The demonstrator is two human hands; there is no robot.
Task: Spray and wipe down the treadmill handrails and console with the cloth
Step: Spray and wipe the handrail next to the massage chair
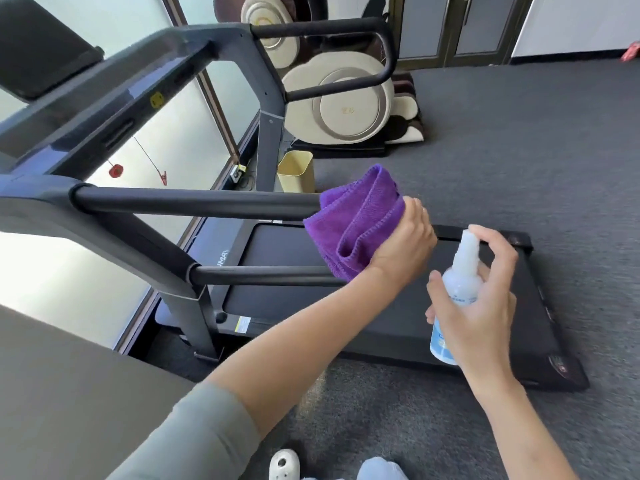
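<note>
Gripping a folded purple cloth (356,220), the left hand (403,242) has fingers wrapped round the bundle & hidden behind it, back of hand toward the camera; cloth is bunched over the free end of the near handrail (194,201), its folds hanging down to touch the lower bar (263,275) beneath. Near handrail's long axis runs roughly left-right across the view, from the treadmill (485,289) upright on the left out to the cloth on the right; lower bar runs parallel just under it. Right hand (478,306) is curled round a clear spray bottle (457,292), thumb on the near side, index finger arched over the pump top, tip right at the nozzle head; can't tell if it is pressing. Bottle stands nearly upright, slightly tilted, long axis vertical, nozzle up and aimed toward the cloth; it sits just right of the left hand, apart from it, above the deck's rear half. Liquid inside looks clear w/ level not readable; blue label on the lower part. Far handrail (346,27) loops round at the top of the view, console (104,95) slopes up toward the top-left corner. Beyond the upright, a cream bin (296,171) stands on the grey carpet (519,150), contents not visible. A massage chair (339,98) sits behind that. Grey sleeve (194,434) covers the left upper arm; a white shoe (284,464) shows at the bottom edge.
</note>
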